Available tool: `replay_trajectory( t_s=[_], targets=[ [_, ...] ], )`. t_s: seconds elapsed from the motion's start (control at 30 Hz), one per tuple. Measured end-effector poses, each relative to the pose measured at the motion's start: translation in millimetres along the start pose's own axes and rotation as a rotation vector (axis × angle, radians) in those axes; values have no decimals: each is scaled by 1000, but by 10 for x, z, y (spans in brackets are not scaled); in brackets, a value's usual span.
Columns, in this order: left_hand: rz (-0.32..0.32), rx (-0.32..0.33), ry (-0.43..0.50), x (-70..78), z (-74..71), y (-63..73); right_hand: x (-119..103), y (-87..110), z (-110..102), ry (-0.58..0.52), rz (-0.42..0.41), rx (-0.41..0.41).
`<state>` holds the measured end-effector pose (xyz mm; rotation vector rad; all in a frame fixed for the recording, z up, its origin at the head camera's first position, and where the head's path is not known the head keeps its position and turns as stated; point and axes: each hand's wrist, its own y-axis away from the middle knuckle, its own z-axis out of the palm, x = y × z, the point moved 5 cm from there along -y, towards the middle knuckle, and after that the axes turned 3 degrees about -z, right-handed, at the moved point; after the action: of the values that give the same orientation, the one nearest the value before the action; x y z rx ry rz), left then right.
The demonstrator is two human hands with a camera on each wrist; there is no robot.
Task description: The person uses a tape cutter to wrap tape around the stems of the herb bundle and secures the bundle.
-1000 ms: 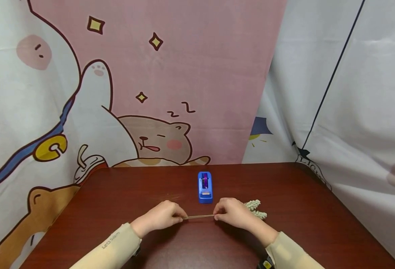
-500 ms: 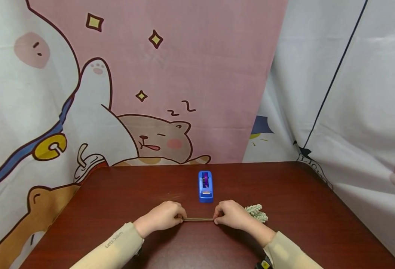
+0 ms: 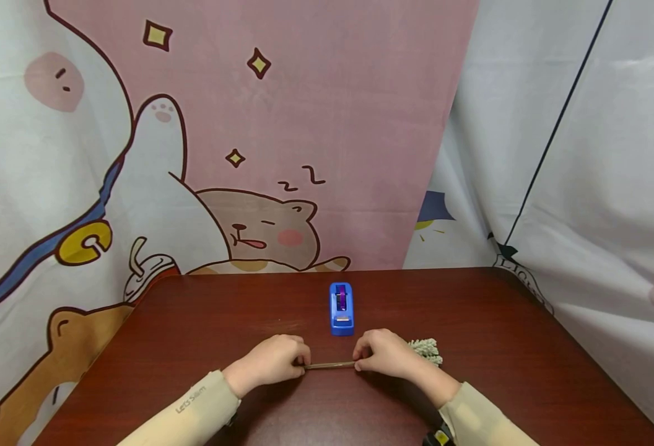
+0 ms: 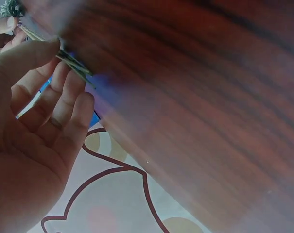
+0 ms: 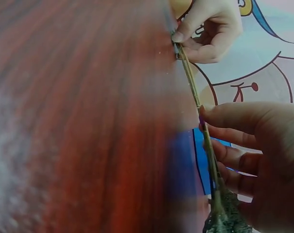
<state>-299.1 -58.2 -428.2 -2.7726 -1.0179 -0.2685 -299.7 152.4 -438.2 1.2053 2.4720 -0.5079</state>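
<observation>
Between my two hands runs a thin bundle of greenish-brown stems point(image 3: 329, 365), level and just over the table. My left hand point(image 3: 274, 359) pinches the stems near their bare ends between thumb and fingers; in the left wrist view the stem tips point(image 4: 81, 70) stick out past the thumb. Farther along, my right hand point(image 3: 384, 353) pinches the same stems with thumb and fingertips. Pale green flower heads point(image 3: 428, 350) show behind the right hand, and in the right wrist view the flower heads point(image 5: 227, 216) sit below the palm.
A blue tape dispenser point(image 3: 341, 310) with a purple roll stands beyond the hands, near the middle of the dark red wooden table point(image 3: 221, 310). Cartoon-printed cloth point(image 3: 360, 124) hangs behind the table and at its sides.
Both hands keep their hold on the stems. The stems, slightly slanted and spread earlier, now lie closer together in a narrow bundle. The flower heads have drawn closer together.
</observation>
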Motion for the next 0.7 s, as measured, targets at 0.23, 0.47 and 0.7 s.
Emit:
replay_trajectory(
  t_s=[0.23, 0.47, 0.7],
  targets=[
    [-8, -7, -7, 12, 0, 5, -38, -3, -17, 0, 10, -37],
    [-10, -3, -10, 7, 8, -15, -27, -4, -36, 16, 12, -37],
    [-14, -10, 12, -31, -30, -43, -19, 0, -159, 32, -27, 12]
  ],
)
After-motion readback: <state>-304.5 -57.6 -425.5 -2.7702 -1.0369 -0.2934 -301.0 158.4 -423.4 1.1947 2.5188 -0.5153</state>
